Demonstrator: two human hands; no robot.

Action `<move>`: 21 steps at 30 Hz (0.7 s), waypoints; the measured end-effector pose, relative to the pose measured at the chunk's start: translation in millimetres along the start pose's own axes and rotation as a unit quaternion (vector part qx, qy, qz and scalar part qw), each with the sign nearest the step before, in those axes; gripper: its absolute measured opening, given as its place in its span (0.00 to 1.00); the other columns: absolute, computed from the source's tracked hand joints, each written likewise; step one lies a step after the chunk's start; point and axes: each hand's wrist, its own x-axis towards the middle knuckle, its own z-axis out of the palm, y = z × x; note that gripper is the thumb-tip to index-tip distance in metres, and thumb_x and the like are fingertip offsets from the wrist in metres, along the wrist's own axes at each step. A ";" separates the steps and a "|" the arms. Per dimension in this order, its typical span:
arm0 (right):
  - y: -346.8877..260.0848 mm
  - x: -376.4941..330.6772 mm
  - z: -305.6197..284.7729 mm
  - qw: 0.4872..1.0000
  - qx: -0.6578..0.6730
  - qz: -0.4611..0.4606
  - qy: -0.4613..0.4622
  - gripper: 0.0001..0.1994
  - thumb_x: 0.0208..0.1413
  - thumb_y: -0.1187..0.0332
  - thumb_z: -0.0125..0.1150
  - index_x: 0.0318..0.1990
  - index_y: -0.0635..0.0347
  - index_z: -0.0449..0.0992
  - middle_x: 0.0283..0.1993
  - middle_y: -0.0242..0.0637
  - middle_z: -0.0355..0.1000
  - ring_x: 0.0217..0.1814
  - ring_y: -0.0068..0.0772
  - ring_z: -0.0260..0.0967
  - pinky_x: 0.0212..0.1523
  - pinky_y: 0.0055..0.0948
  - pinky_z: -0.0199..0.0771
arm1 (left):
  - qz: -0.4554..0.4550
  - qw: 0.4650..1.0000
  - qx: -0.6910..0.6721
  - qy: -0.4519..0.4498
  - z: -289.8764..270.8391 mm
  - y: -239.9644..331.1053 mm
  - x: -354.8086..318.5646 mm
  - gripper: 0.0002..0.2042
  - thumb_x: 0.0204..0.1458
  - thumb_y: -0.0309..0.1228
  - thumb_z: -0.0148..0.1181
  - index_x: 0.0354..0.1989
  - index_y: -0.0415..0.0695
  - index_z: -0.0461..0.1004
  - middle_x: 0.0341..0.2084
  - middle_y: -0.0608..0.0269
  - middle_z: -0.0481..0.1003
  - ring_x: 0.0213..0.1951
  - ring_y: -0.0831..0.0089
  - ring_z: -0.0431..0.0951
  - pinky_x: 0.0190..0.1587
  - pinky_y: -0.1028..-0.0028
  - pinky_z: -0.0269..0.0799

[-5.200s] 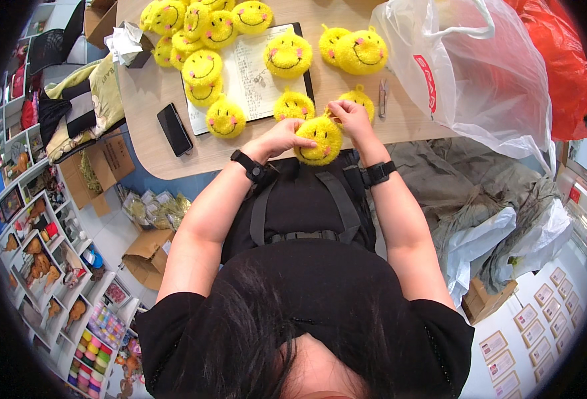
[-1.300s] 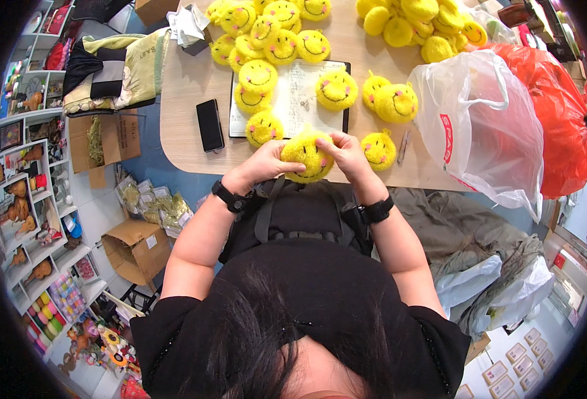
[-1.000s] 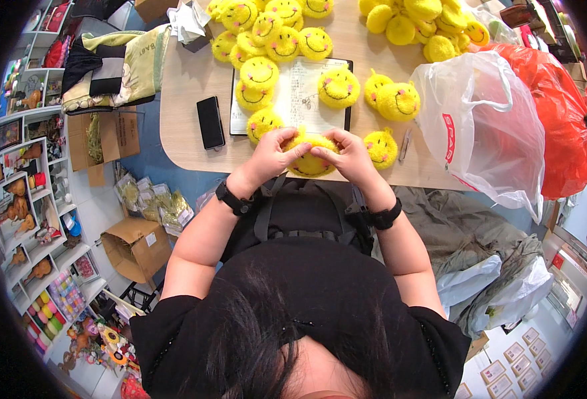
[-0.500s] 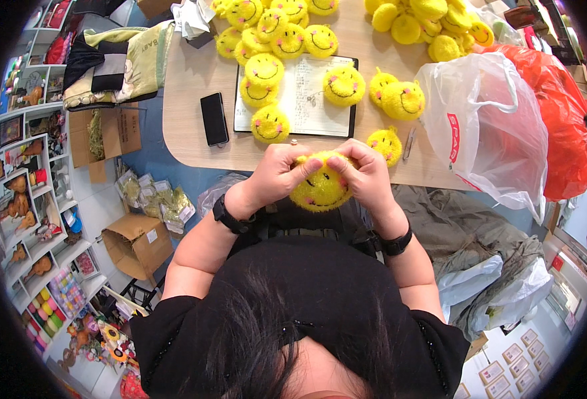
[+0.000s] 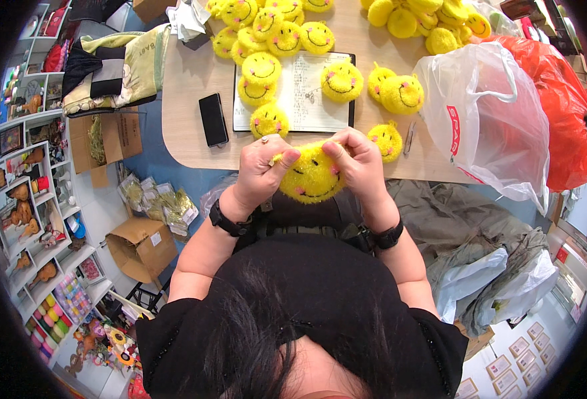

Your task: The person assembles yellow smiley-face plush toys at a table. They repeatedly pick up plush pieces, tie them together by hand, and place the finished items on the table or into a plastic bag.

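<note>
Two pinches on one yellow smiley plush (image 5: 308, 181)

I hold the plush just off the middle of the desk's (image 5: 187, 76) near edge, its stitched face turned up toward me and skewed. My left hand (image 5: 260, 167) is closed on its upper left rim, thumb on top and fingers curled in, with a little yellow tip poking out beside the thumb. My right hand (image 5: 362, 165) clamps the upper right side, thumb pressed onto the face, the fingers mostly hidden behind.

Close to my right hand, by the near edge, lies a single smiley plush (image 5: 384, 142), with thread snips (image 5: 409, 139) just beside it. An open notebook (image 5: 310, 116) lies beyond my hands, several plushes (image 5: 262, 68) resting on it. Toward the near left corner sits a black phone (image 5: 213, 120); a white plastic bag (image 5: 483, 113) slumps over the right end.
</note>
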 end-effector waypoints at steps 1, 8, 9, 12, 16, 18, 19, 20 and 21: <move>0.0 1.9 -0.8 1.000 0.019 0.021 -0.014 0.06 0.61 0.70 0.61 0.36 0.61 0.71 0.33 0.26 0.70 0.31 0.12 0.65 0.31 0.13 0.65 | -0.004 1.000 0.006 -0.002 -0.1 -1.0 -0.1 0.10 0.59 0.30 0.60 0.28 0.36 0.77 0.20 0.57 0.74 0.23 0.67 0.73 0.28 0.72 0.67; 3.9 8.3 -5.6 0.996 0.066 0.061 0.009 0.13 0.57 0.65 0.67 0.44 0.64 0.76 0.38 0.31 0.76 0.38 0.18 0.70 0.40 0.22 0.73 | -0.073 0.996 -0.042 0.010 1.1 -6.9 -2.0 0.14 0.61 0.35 0.58 0.36 0.33 0.76 0.27 0.60 0.78 0.30 0.75 0.75 0.34 0.75 0.70; 5.0 9.7 -6.2 0.997 0.052 0.048 0.022 0.13 0.57 0.64 0.67 0.43 0.65 0.76 0.37 0.31 0.76 0.38 0.18 0.70 0.40 0.22 0.73 | -0.071 0.997 -0.038 -0.002 1.5 -8.3 -0.6 0.14 0.60 0.36 0.58 0.37 0.33 0.76 0.28 0.59 0.78 0.30 0.75 0.75 0.34 0.75 0.70; 6.5 11.1 -5.7 0.999 -0.035 0.009 0.016 0.13 0.56 0.64 0.68 0.40 0.64 0.77 0.36 0.30 0.76 0.37 0.18 0.69 0.40 0.22 0.72 | -0.086 0.995 -0.043 -0.027 3.3 -11.2 4.6 0.15 0.58 0.38 0.60 0.35 0.35 0.78 0.25 0.55 0.79 0.29 0.71 0.78 0.34 0.72 0.72; 2.6 10.1 -0.7 0.999 -0.048 0.006 -0.010 0.11 0.57 0.64 0.67 0.39 0.64 0.77 0.34 0.28 0.74 0.36 0.17 0.68 0.41 0.21 0.70 | -0.085 0.994 -0.032 -0.064 8.1 -12.8 10.8 0.15 0.60 0.38 0.58 0.32 0.36 0.77 0.20 0.54 0.74 0.24 0.66 0.75 0.28 0.70 0.68; -2.2 8.4 -0.8 0.997 0.052 0.060 -0.021 0.09 0.60 0.66 0.64 0.39 0.63 0.76 0.35 0.26 0.73 0.37 0.15 0.67 0.40 0.18 0.69 | -0.073 0.995 -0.012 -0.070 8.1 -12.2 12.1 0.14 0.60 0.36 0.58 0.29 0.36 0.77 0.17 0.54 0.71 0.21 0.63 0.73 0.25 0.68 0.66; -3.7 9.0 0.4 0.994 0.079 0.071 -0.016 0.08 0.61 0.67 0.63 0.38 0.62 0.75 0.34 0.25 0.72 0.36 0.15 0.66 0.39 0.17 0.68 | -0.040 0.998 0.001 -0.052 8.1 -11.4 12.1 0.12 0.59 0.34 0.59 0.28 0.37 0.77 0.17 0.54 0.70 0.20 0.62 0.72 0.25 0.68 0.65; -5.0 9.8 1.8 0.991 0.115 0.073 -0.015 0.07 0.61 0.67 0.62 0.37 0.62 0.75 0.33 0.25 0.71 0.35 0.15 0.66 0.38 0.17 0.67 | -0.005 0.999 0.016 -0.036 8.1 -10.2 11.7 0.11 0.58 0.32 0.59 0.27 0.37 0.76 0.16 0.55 0.70 0.20 0.61 0.71 0.25 0.67 0.64; -6.1 10.5 2.9 0.986 0.151 0.075 -0.014 0.07 0.62 0.68 0.61 0.36 0.62 0.75 0.32 0.25 0.71 0.34 0.15 0.65 0.37 0.16 0.66 | 0.030 0.999 0.031 -0.019 7.9 -9.2 11.5 0.10 0.57 0.30 0.60 0.26 0.37 0.76 0.16 0.55 0.69 0.19 0.60 0.70 0.24 0.66 0.64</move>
